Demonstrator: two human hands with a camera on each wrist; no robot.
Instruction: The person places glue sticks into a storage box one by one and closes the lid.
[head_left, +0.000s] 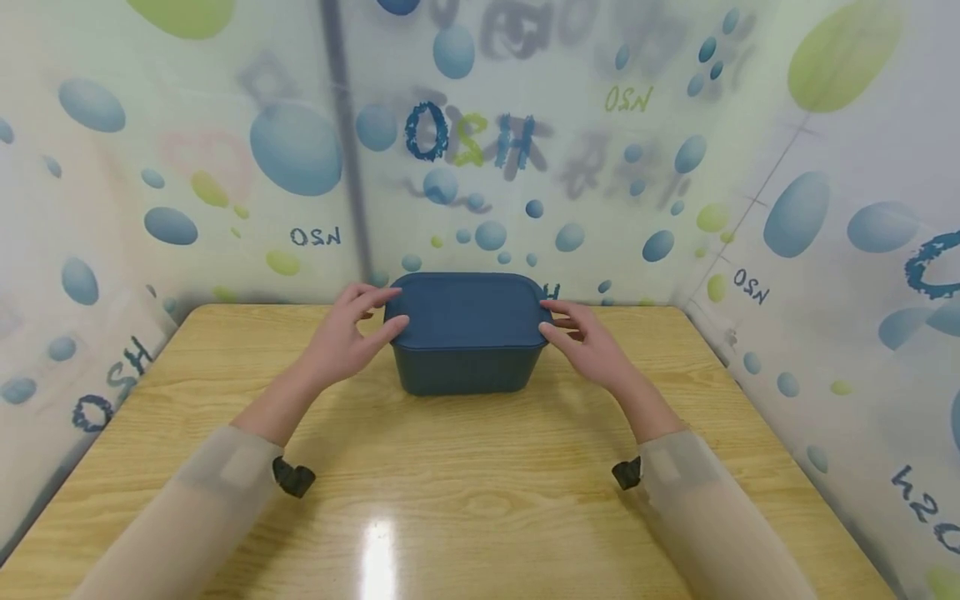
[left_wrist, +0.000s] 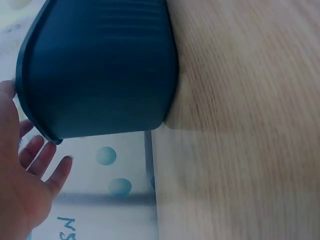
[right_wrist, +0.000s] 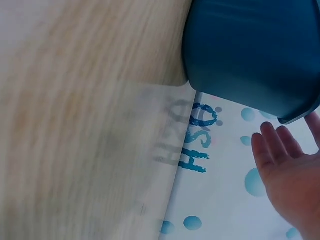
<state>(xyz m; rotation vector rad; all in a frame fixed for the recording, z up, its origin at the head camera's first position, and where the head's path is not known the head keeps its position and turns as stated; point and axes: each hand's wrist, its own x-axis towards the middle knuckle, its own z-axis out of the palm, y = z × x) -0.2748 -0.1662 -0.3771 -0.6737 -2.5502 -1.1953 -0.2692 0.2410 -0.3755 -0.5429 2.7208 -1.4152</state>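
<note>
A dark blue storage box with a lid on it stands near the table's back edge. My left hand is at the lid's left end, thumb and index fingertips at its rim and the other fingers spread loosely beside the box. At the opposite end my right hand mirrors it, thumb and index tips right at the rim. In the left wrist view the box's side fills the upper left, the loose fingers below its rim. The right wrist view shows similarly relaxed fingers beside the box.
The wood-grain table runs back to a pale wall sheet printed with blue and green drops and lettering. Side sheets flank the table left and right. A black wrist strap piece shows at the left cuff, another at the right.
</note>
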